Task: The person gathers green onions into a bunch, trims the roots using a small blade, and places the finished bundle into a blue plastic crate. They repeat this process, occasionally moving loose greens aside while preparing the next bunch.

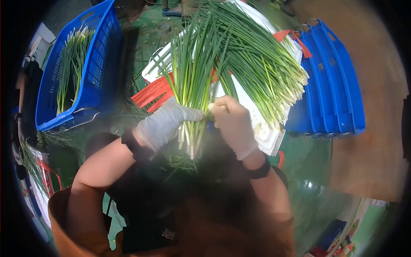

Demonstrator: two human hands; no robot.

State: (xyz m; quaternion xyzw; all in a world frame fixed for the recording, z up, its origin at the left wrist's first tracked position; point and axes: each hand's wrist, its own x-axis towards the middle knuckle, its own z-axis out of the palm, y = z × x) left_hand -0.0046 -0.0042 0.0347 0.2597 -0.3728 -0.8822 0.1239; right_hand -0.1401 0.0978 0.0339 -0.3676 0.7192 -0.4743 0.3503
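Observation:
Gathered in my left hand (167, 122), which wears a pale glove, is a bunch of green onions (192, 81). Their leaves point away from me and the white root ends hang below the fist. My right hand (233, 124), also gloved, is closed at the right side of this bunch. Its thumb and fingers pinch at a green onion stalk there; the fingertips partly hide it. Beyond and to the right, a large pile of green onions (261, 73) lies on a white board (269, 139), root ends toward the right.
Red strips (154, 92) lie at the board's left side. A blue crate (96, 64) holding green onions stands at the left. Several stacked blue crates (332, 81) stand at the right. Leaf scraps (177, 162) lie on the green floor (306, 171). Another person's arm (20, 98) shows at far left.

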